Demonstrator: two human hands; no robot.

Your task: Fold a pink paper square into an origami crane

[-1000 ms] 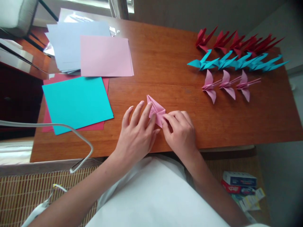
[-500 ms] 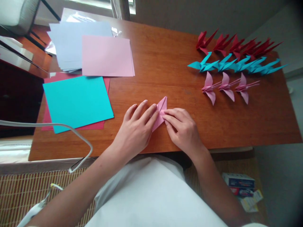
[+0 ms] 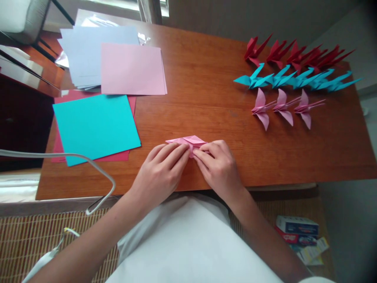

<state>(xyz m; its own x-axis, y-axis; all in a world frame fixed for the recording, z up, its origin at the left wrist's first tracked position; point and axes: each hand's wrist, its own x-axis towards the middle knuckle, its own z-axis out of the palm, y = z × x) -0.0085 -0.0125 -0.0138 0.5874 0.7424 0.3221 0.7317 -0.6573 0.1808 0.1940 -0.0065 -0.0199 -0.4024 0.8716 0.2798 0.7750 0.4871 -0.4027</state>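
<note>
Work in hand: a crease on a pink folded piece [image 3: 188,140], which lies flat and long, its points out to left and right, on the wooden table [image 3: 206,90] near its front edge, just in front of the person.
Left hand [image 3: 160,169]: fingers bent and close together, tips on the near edge of the piece left of its middle. The thumb is hidden, so it looks like a pinch but cannot be confirmed.
Right hand [image 3: 219,169]: fingers curled the same way, tips meeting the left hand's at the middle of the piece and apparently nipping a flap there.
Alignment: the fold likely turns out best if the flap's edge is laid exactly along the centre line before any pressure goes on.
Pressure: one hand should probably pin the paper to the wood while the other runs the crease outward from the middle to the tip.
Risk: the layers are thick at the centre. A hurried press could skew the point or wrinkle it.
Model to match: three finished pink cranes [image 3: 282,106] stand well apart to the right, behind them a row of teal cranes [image 3: 294,78] and one of red cranes [image 3: 294,53]. Their slim necks suggest how narrow and even the flaps should be.
Surroundings: a teal sheet [image 3: 96,125] over a red sheet [image 3: 119,157], a pink sheet [image 3: 132,68] and a pale blue stack [image 3: 88,51] lie to the left, clear of the hands.
</note>
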